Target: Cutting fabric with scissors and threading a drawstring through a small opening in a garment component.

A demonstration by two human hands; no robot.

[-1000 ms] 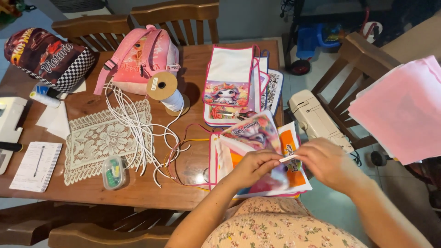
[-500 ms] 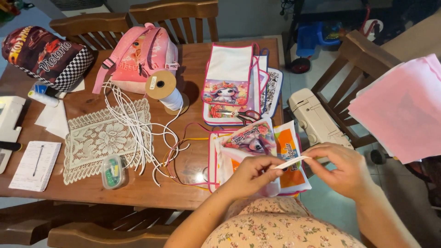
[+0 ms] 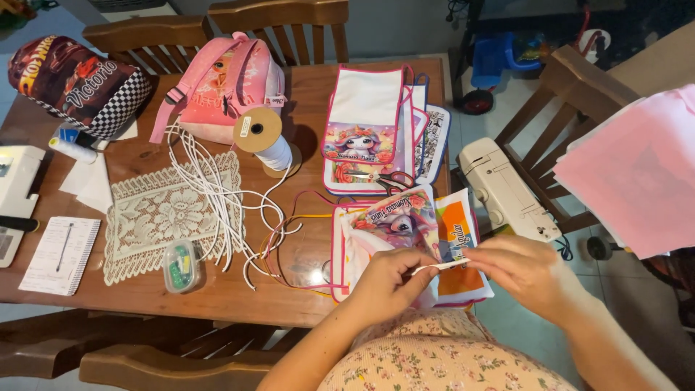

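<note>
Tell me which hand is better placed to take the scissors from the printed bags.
Left, probably. The left hand sits straight below the scissors in the view, while the right hand is farther to the side. Both pinch the white strip, so one must let go.

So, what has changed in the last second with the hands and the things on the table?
Both hands lifted off the printed bags: the left hand and right hand now pinch a thin white strip between them, held just above the unicorn bag. The ribbon spool, white cords, pink backpack and lace mat stayed put.
</note>
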